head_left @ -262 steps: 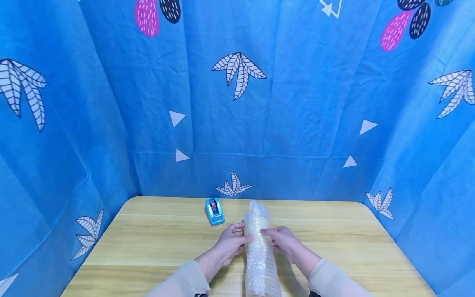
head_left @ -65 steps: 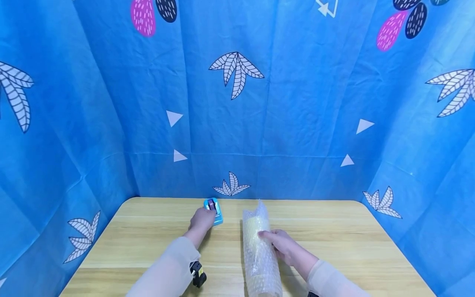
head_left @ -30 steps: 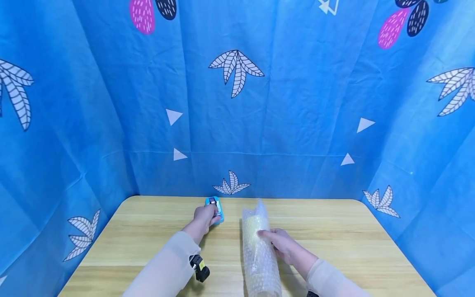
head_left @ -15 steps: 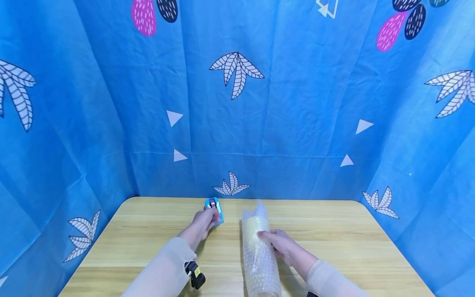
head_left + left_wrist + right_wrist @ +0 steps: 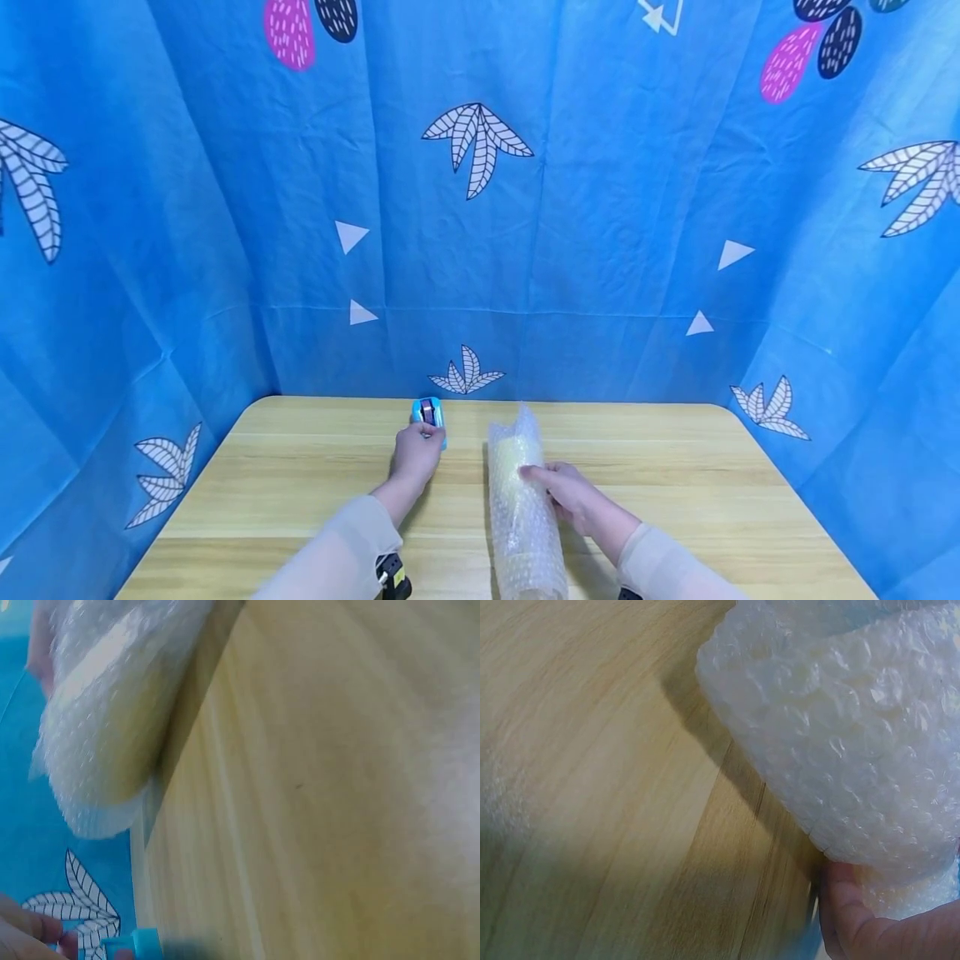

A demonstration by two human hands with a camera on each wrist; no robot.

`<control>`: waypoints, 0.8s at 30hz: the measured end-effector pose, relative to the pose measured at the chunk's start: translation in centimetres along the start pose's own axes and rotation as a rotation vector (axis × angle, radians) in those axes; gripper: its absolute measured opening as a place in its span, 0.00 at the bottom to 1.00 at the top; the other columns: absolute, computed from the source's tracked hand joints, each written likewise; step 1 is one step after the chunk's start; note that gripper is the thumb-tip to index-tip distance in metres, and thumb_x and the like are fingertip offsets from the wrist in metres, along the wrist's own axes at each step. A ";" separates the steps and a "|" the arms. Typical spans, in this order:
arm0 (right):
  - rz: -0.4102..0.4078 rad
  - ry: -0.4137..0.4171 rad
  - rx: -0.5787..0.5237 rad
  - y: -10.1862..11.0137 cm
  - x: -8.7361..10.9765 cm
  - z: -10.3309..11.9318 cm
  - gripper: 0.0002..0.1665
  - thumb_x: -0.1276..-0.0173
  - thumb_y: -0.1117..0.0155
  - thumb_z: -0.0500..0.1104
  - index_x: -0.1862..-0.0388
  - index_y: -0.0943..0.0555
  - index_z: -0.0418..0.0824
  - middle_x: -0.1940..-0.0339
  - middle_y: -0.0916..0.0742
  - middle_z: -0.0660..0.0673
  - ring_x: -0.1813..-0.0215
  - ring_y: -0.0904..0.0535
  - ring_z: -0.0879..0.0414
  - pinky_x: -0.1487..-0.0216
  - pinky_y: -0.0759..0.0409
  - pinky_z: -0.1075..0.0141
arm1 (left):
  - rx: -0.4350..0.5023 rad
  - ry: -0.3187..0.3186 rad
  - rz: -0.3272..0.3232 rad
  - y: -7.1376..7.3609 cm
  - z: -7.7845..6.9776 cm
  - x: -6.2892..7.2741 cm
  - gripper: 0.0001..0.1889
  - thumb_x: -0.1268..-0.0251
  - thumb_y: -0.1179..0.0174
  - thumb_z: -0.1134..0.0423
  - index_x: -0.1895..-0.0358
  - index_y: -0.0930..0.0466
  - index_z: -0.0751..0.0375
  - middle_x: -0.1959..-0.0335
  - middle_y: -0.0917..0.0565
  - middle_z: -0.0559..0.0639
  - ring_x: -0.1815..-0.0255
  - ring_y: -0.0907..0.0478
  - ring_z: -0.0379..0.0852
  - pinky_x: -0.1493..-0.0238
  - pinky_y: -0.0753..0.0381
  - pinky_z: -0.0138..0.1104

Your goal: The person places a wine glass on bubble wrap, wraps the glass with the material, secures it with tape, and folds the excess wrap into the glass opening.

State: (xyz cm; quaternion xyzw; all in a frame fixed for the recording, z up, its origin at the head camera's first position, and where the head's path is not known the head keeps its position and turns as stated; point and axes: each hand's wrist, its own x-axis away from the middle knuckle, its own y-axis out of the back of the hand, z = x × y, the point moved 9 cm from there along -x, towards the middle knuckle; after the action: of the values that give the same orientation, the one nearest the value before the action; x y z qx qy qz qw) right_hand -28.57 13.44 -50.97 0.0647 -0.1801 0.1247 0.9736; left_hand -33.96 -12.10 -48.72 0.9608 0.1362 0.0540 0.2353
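Grasping bubble wrap (image 5: 522,525) with right hand (image 5: 572,497), left hand (image 5: 417,452) at tape dispenser (image 5: 427,410) (grip unclear)

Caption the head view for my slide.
Right hand holds a bubble-wrap roll; left hand is at a blue tape dispenser on a wooden table.

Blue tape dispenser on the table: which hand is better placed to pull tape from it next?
Probably the left hand: it is directly at the tape dispenser, while the right hand holds the bubble-wrapped bundle, farther off. Letting go there might let the wrap loosen.
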 end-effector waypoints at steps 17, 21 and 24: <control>-0.020 0.001 0.010 0.2 0.0 0.1 0.33 0.33 0.33 0.57 0.47 0.32 0.32 0.66 0.20 0.46 0.67 0.23 0.56 0.64 0.20 0.65 | 0.280 0.276 0.151 -1.6 3.4 -0.6 0.15 0.26 0.53 0.63 0.53 0.23 0.74 0.64 0.19 0.59 0.71 0.18 0.42 0.66 0.14 0.31; -0.007 0.010 0.001 0.1 0.0 0.1 0.31 0.33 0.33 0.56 0.48 0.30 0.31 0.65 0.19 0.45 0.66 0.21 0.56 0.62 0.18 0.64 | 0.325 0.304 0.170 -2.0 3.8 -0.3 0.14 0.24 0.53 0.63 0.55 0.25 0.73 0.68 0.20 0.57 0.77 0.19 0.40 0.68 0.14 0.32; 0.013 0.017 -0.008 -0.1 0.0 0.2 0.28 0.32 0.34 0.55 0.52 0.28 0.33 0.66 0.17 0.46 0.66 0.20 0.57 0.62 0.18 0.65 | 0.363 0.305 0.183 -2.3 4.0 -0.2 0.15 0.23 0.54 0.62 0.54 0.26 0.74 0.68 0.21 0.57 0.78 0.19 0.40 0.68 0.13 0.32</control>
State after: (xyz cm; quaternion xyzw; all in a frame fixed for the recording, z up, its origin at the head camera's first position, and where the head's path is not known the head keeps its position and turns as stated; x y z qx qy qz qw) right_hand -28.61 13.32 -50.82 0.0587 -0.1725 0.1309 0.9745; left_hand -33.97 -11.95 -53.32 0.9764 0.0902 0.1941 0.0300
